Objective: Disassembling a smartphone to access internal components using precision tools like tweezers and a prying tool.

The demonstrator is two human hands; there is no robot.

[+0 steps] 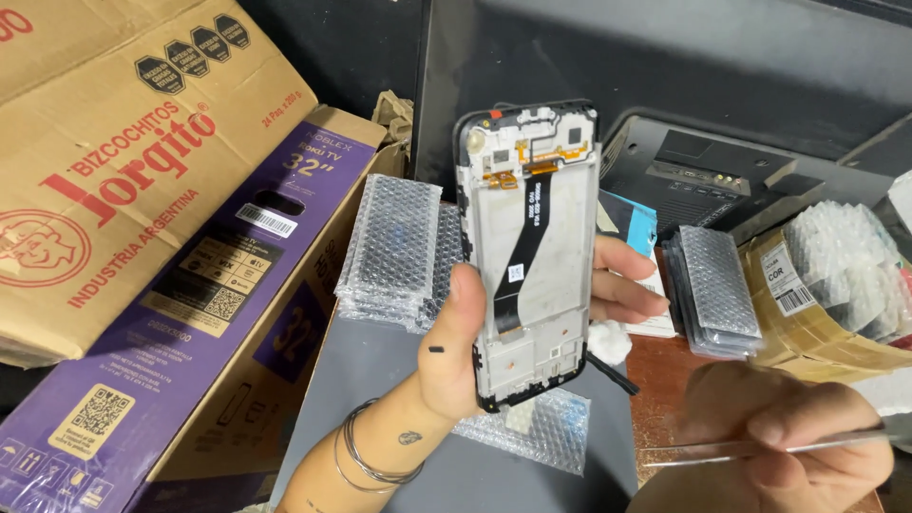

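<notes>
A phone frame (528, 252) is held upright in the left hand (456, 342), its long axis near vertical, the camera end up and its open back toward the viewer. A black flex cable (518, 252) is seen running down its pale middle. It is gripped by thumb and fingers at the edges. Thin tweezers (760, 445) are pinched in the right hand (769, 432), low right, above a desk (655, 380) with bubble-wrapped stacks (394, 247).

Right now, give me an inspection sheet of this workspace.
Surface: brown table with a grey sheet on it.
Job's things: phone frame upright, inner side showing; thin metal tool.
Clutter: bubble-wrapped stacks; loose bubble wrap; taped bundle.
Hands: left hand grips the frame; right hand holds the tool.
Cables: black flex ribbon on the frame.
Surroundings: cardboard boxes at left, black device behind.
</notes>
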